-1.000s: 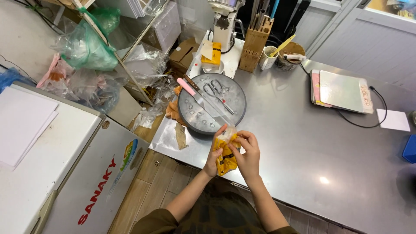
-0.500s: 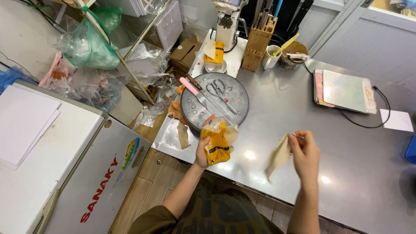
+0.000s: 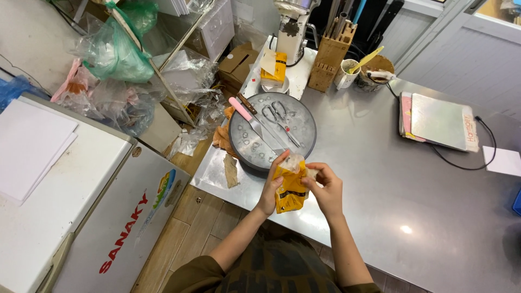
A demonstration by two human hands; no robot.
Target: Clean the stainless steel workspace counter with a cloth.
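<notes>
A yellow packet [image 3: 289, 191] with dark print is held upright over the front edge of the steel table [image 3: 412, 179]. My left hand [image 3: 271, 187] grips its left side. My right hand [image 3: 324, 187] pinches the packet's pale, torn top edge from the right. Just behind the hands lies a round grey tray [image 3: 301, 114] with a pink-handled knife [image 3: 251, 120] and a pair of scissors [image 3: 279, 120] on it.
A wooden knife block [image 3: 328, 62], a yellow carton [image 3: 274, 69], a mixer base [image 3: 292, 24] and cups with utensils [image 3: 361, 73] stand at the back. A flat device on a cable [image 3: 440, 122] lies right. A white chest freezer [image 3: 65, 190] stands left, plastic bags [image 3: 116, 51] behind it.
My right hand, which was out to the right with a torn pale strip, has come back to the packet's top. The strip is gone from that hand.
</notes>
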